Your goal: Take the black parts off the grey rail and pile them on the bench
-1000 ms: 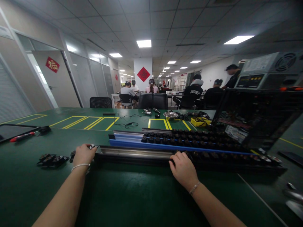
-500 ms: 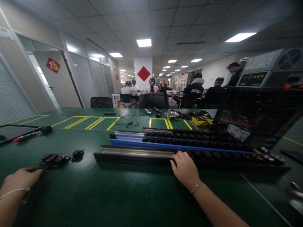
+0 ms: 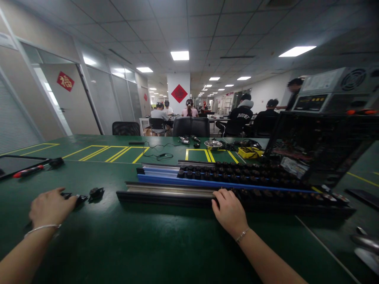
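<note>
Resting on the green worktop, the left hand lies knuckles up with its fingers bent down onto a cluster of small black plastic parts. The fingertips touch the cluster, but whether they pinch a piece cannot be told. One more small black clip sits just beside the cluster, apart from the hand.

The right hand is laid on the near edge of a long black metal rail. Its fingers curl over the edge at the start of a row of round black caps seated along the rail; a closed grip cannot be confirmed. A second rail with a blue edge, also carrying caps, lies just behind the first.

Further items: red-handled screwdriver at far left, steel bowl and yellow box beyond the rails, open black computer case at right.
</note>
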`<state>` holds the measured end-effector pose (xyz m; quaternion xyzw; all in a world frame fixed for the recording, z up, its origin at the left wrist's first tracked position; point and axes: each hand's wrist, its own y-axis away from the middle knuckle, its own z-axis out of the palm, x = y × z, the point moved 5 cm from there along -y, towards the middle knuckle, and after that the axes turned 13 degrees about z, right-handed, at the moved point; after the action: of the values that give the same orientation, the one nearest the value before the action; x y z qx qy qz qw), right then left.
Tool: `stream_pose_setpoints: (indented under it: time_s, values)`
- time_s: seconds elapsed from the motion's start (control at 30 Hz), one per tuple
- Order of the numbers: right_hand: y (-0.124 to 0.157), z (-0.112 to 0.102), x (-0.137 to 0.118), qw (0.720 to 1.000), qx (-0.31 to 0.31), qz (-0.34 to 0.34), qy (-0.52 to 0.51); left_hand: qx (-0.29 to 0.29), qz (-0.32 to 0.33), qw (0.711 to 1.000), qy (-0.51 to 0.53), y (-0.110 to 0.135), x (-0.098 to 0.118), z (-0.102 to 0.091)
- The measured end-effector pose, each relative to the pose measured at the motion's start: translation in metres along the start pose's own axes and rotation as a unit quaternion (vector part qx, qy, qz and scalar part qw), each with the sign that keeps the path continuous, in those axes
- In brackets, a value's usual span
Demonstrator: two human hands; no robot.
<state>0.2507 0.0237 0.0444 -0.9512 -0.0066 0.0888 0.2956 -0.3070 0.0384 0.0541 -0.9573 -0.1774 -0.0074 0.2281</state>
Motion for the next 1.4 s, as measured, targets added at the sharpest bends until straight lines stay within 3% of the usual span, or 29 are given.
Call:
stream_pose_setpoints:
  time_s: [0.03,0.13,0.27,0.37,0.47,0.6,0.73,1.4]
  values:
    - [0.000,-0.001,0.001,1.000,0.013,0.006,0.002,-0.029,0.013,0.999,-0.005,0.001,0.024,-0.001]
    - [-0.002,-0.006,0.006,0.998,0.047,0.038,0.023,-0.012,0.166,0.985,0.055,0.015,0.113,-0.010]
    - [-0.004,-0.011,0.015,0.995,0.046,0.076,0.051,-0.058,0.356,0.921,0.149,0.060,0.223,-0.011]
    - [-0.004,-0.012,0.017,0.995,0.035,0.078,0.053,-0.101,0.449,0.876,0.144,0.097,0.279,-0.007]
    - [-0.003,-0.012,0.015,0.996,0.037,0.071,0.048,-0.111,0.468,0.866,0.135,0.121,0.313,-0.001]
    - [-0.003,-0.010,0.013,0.997,0.041,0.063,0.035,-0.059,0.478,0.867,0.130,0.134,0.332,0.000]
    - [-0.002,-0.009,0.011,0.998,0.042,0.048,0.017,-0.023,0.483,0.866,0.131,0.134,0.330,-0.001]
    - [0.006,0.009,0.000,0.996,-0.007,-0.051,-0.074,-0.020,0.484,0.865,0.129,0.136,0.325,0.001]
